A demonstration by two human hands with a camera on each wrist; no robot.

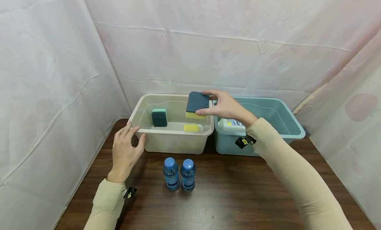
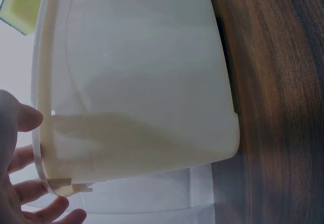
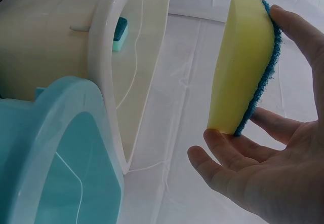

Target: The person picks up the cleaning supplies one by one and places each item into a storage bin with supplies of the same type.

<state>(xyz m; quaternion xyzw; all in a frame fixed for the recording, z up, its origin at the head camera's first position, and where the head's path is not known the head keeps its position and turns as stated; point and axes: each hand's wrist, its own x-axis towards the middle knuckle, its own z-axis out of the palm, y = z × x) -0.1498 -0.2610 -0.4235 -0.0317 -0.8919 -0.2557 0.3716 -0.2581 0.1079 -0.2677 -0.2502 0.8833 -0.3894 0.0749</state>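
Now | right hand (image 1: 228, 106) pinches our sponge (image 1: 197, 102) by its edges, mid-frame | left hand (image 1: 125, 154), fingers loosely spread, touches the cream bin's rim (image 1: 166, 132), centre left | we'd best keep that pinch light, the sponge level | 2 bottles (image 1: 171, 176), lower centre

The table (image 1: 238, 197) has a dark brown, wood-grained top with a soft sheen (a tiny dark speck shows near its near edge). Along its far side stand two open plastic bins, close beside each other: the cream bin (image 1: 172, 142) on the left, the blue bin (image 1: 228, 145) on the right. Nearer, in front of the cream one, the left bottle (image 1: 171, 175) and right bottle (image 1: 188, 176) stand upright, blue-capped, just beside each other.
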